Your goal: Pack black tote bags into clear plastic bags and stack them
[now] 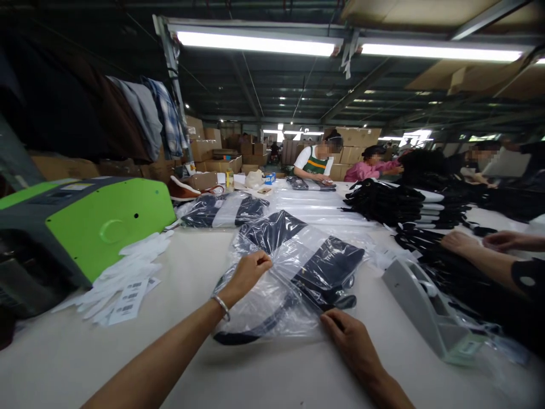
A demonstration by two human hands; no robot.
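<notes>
A clear plastic bag [279, 301] lies on the white table in front of me, with a folded black fabric item [327, 264] inside. A pale band crosses the item, and a dark strap [251, 332] curves along the bag's near left side. My left hand [249, 275], with a bracelet at the wrist, pinches the plastic near the bag's middle and draws creases towards its fingers. At the bag's near right edge, the thumb and fingers of my right hand [347, 335] are closed on the plastic.
A green and grey machine [110, 221] stands left, beside scattered printed labels [131, 298]. Another bagged black item [225, 209] lies behind. To the right are a grey tape dispenser [430, 307], black stacked goods [383, 204] and a co-worker's hands [462, 243]. Other people work farther back.
</notes>
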